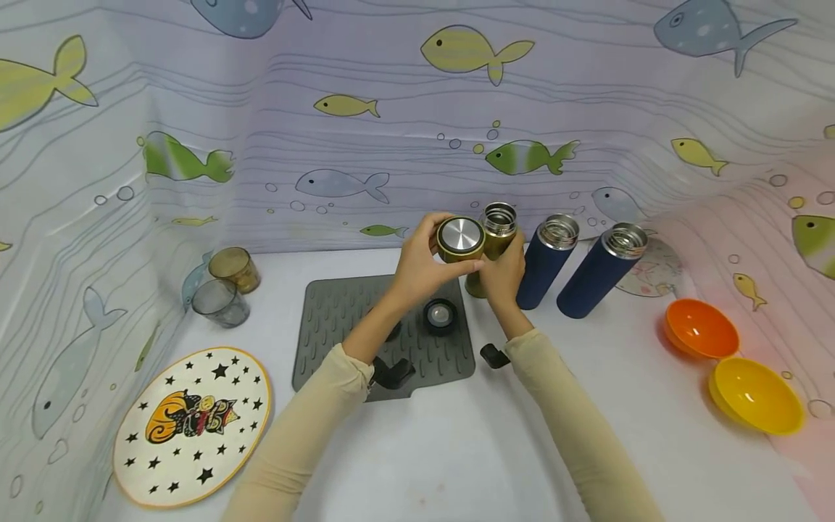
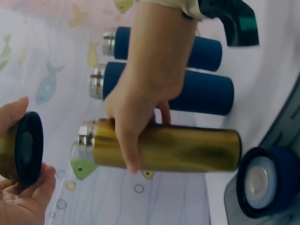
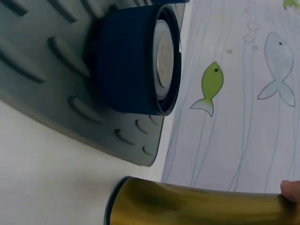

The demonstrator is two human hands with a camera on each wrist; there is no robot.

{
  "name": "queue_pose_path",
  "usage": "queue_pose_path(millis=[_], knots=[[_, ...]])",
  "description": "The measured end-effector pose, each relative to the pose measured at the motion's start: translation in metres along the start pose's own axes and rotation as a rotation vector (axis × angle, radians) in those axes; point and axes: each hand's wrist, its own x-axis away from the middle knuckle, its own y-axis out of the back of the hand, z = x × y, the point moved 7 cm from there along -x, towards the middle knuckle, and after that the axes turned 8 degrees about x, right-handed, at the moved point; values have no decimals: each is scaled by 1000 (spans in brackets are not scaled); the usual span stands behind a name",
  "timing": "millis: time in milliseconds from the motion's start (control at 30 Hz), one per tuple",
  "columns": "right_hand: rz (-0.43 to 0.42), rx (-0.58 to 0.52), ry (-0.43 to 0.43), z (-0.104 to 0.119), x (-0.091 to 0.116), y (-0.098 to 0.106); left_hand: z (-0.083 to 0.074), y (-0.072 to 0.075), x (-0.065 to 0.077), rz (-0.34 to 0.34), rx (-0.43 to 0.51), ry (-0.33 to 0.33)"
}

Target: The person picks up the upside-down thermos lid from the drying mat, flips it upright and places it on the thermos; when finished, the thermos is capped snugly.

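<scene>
My left hand (image 1: 420,267) holds a gold lid (image 1: 461,235) with a brushed silver top, fingers and thumb around its side. In the left wrist view the lid's dark underside faces the bottle. My right hand (image 1: 505,274) grips an uncapped gold thermos bottle (image 2: 192,151) near its upper part. The bottle stands upright just right of the grey mat, its steel threaded neck (image 1: 500,217) bare. The lid is beside that neck, apart from it. Right of my right hand stand two uncapped blue thermos bottles (image 1: 549,255) (image 1: 596,274).
On the grey drying mat (image 1: 326,319) lies a dark blue lid (image 3: 126,61), inner side up; another is mostly hidden by my left arm. Two glasses (image 1: 235,270) (image 1: 222,304) and a cat-printed oval placemat (image 1: 215,464) are left. Orange (image 1: 701,328) and yellow bowls (image 1: 757,395) stand right.
</scene>
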Motion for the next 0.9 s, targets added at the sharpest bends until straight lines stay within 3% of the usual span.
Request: queue_pose_path(millis=[133, 333, 533, 700, 900], knots=[[-33, -18, 55, 2, 9, 11, -4, -7, -1, 8, 6, -14], [-52, -72, 146, 8, 54, 51, -15, -17, 6, 49, -3, -33], [-28, -182, 149, 7, 92, 77, -22, -34, 17, 113, -29, -21], [-5, -209, 111, -2, 101, 81, -17, -54, 20, 144, 8, 15], [9, -183, 78, -12, 102, 81, -1, -80, 17, 169, -31, 76]])
